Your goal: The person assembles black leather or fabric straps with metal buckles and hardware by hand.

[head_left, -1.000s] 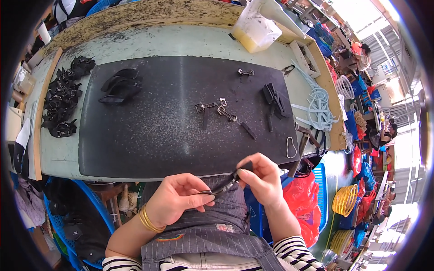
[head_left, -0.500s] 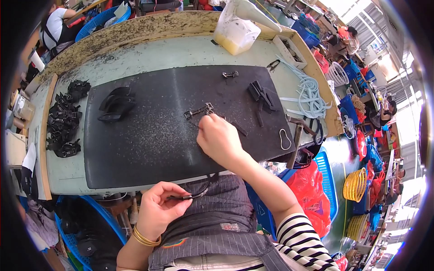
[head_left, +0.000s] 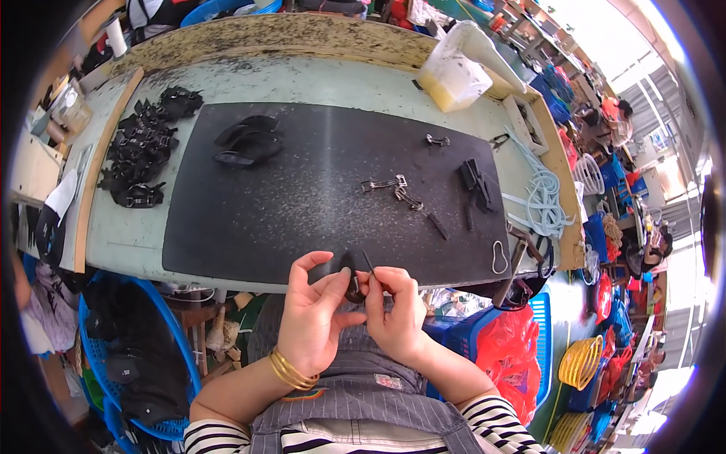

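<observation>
Left hand [head_left: 316, 316] and right hand [head_left: 393, 310] together pinching a small black strap piece [head_left: 352, 277], at near edge of tabletop [head_left: 302, 83], black mat [head_left: 302, 197], metal clips [head_left: 393, 189] lying apart.

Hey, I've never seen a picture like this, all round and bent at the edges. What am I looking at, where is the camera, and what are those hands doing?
The camera sits on a person's head and looks down, and its very wide lens bends straight lines near the rim. No machine is here: the two bare hands coming up from the bottom are the wearer's own. The left hand, with gold bangles on the wrist, and the right hand meet just below the table edge and together pinch a small black strap piece. In front lies a black mat on a pale green table. On the mat are some small metal buckles, short black strap pieces and a dark bundle. A heap of black parts lies at the left, a pale blue cord at the right.
</observation>
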Motion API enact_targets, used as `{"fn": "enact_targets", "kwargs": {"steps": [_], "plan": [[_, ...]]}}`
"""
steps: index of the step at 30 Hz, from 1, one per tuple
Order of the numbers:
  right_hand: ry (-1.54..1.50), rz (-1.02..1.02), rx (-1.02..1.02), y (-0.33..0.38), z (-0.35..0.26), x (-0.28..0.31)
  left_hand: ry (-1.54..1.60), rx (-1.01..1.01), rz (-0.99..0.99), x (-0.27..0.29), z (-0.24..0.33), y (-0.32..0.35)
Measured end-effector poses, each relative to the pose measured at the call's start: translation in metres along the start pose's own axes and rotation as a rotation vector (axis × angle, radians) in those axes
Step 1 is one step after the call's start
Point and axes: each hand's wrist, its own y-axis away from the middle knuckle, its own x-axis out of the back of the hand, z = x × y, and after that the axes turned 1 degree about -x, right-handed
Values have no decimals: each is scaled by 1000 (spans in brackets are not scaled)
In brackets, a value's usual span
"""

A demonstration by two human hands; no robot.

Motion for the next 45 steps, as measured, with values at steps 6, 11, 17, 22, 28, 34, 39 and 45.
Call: {"fn": "enact_targets", "kwargs": {"steps": [6,11,17,22,28,34,39,45], "plan": [[-109,44,-16,-12,0,23,-185,-179,-58,11,3,-10],[128,-150,340,-31,-20,37,-336,-254,-108,11,7,-9],[243,-188,445,-31,-24,36,-548,-391,-202,11,6,-10],[254,-181,426,-37,-37,42,-611,-487,-212,3,11,-13],[331,-133,482,-40,-37,43,-571,-462,-249,-1,13,-11],[320,-131,492,-40,-35,42,-542,-442,-245,-5,15,-13],[315,-29,513,-45,-40,44,-543,-433,-269,-7,16,-12],[250,-68,504,-49,-43,47,-542,-428,-293,-13,20,-12]]}}
